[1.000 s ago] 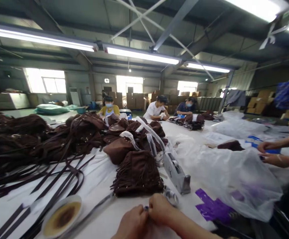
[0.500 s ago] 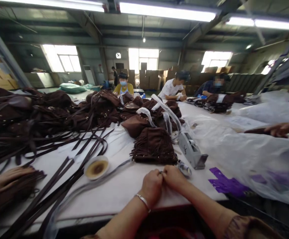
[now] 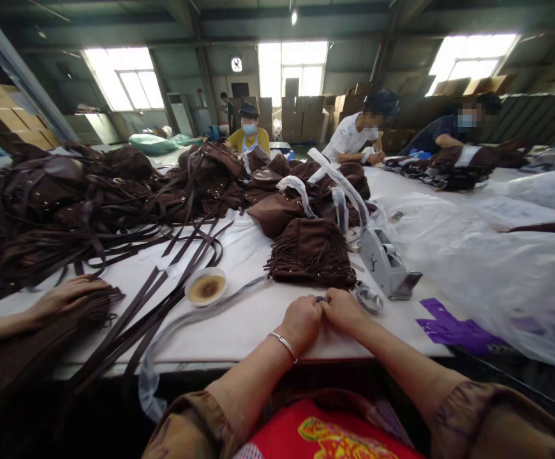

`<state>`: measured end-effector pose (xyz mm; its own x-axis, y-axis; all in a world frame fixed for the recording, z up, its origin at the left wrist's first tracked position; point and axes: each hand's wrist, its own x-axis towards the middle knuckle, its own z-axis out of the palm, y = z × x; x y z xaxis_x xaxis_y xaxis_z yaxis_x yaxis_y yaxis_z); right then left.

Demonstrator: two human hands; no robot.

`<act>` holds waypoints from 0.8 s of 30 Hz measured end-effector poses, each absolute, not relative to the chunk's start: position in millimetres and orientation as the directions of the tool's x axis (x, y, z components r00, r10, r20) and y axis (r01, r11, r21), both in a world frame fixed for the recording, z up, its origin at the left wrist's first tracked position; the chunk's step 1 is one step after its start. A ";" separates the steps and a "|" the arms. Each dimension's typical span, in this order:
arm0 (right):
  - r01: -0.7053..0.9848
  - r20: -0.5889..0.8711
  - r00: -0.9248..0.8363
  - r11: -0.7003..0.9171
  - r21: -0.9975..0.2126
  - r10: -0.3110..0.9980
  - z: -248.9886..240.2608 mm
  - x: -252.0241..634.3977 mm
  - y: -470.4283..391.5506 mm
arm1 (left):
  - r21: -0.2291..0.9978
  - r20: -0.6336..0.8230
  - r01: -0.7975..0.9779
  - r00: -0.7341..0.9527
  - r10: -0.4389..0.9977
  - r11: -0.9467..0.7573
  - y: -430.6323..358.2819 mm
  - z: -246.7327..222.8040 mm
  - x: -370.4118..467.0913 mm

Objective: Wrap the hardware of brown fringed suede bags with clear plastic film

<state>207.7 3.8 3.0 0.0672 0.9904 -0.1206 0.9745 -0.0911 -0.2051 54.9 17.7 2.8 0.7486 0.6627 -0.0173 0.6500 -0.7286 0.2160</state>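
Observation:
My left hand (image 3: 301, 325) and my right hand (image 3: 344, 310) meet over the white table (image 3: 210, 338) near its front edge. Both are closed, their fingertips together around a small dark piece too hidden to name. Just beyond them lies a dark brown fringed bag (image 3: 310, 252). A clear roll of tape (image 3: 369, 298) is right beside my right hand, with a grey tape dispenser (image 3: 386, 262) behind it. From the bag's left side a plastic-wrapped strap (image 3: 220, 303) runs to the table's front edge, passing a round dish (image 3: 205, 286) of brownish-yellow stuff.
Brown bags (image 3: 129, 191) are heaped along the left and back, with loose dark straps (image 3: 134, 312). At left another person's hand (image 3: 69, 294) rests on a fringed brown piece. Clear plastic sheeting (image 3: 488, 255) and a purple piece (image 3: 457, 326) lie at right. Several people are behind the table.
The view has tilted downward, so the red clothing now shows. My hands stay together. The hand at the right edge has left the view; the hand at left reaches further in.

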 end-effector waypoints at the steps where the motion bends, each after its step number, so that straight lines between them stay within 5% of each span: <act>1: 0.975 -0.123 0.065 -0.090 -0.203 0.990 2.2 207.5 3.5 | 0.218 -0.009 0.658 0.740 0.672 -0.721 14.3 2.9 54.5; 9: 0.950 -0.184 -0.242 0.194 -0.243 0.953 22.1 219.1 19.1 | 0.184 -0.055 0.530 0.846 0.530 -0.828 34.5 10.0 26.8; 17: 0.980 -0.122 -0.009 -0.015 -0.196 0.992 6.2 210.8 3.6 | 0.181 0.004 0.546 0.832 0.555 -0.818 22.7 1.6 48.8; 24: 0.939 -0.154 -0.275 0.231 -0.255 0.949 18.7 218.7 10.2 | 0.234 -0.029 0.515 0.852 0.524 -0.825 35.4 17.3 27.3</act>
